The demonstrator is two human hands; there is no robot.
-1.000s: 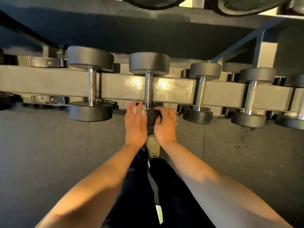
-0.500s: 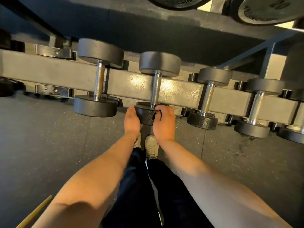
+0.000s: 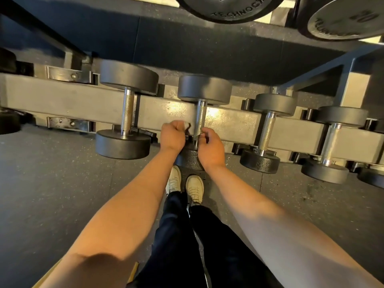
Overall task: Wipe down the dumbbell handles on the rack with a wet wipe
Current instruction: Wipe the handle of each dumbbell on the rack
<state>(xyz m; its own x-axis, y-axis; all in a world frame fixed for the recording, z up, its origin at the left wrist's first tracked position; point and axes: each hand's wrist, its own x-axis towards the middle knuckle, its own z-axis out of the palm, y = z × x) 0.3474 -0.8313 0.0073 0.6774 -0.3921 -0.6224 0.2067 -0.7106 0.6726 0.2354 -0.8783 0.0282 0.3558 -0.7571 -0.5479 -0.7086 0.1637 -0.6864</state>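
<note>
head: knurled chrome handle (image 3: 200, 119) beside white wipe (image 3: 187, 125).

Weight plates (image 3: 228, 9) run off the top edge. The wet wipe (image 3: 187, 124) is mostly buried in the left hand (image 3: 172, 135), and the rightmost dumbbell (image 3: 373, 179) is cropped.

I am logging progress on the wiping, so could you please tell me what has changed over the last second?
Both hands left the near head of the dumbbell and moved up to its handle. The left hand now clutches the wet wipe beside the handle, and the right hand pinches the handle's lower end. The dumbbell stayed on the rack.
</note>
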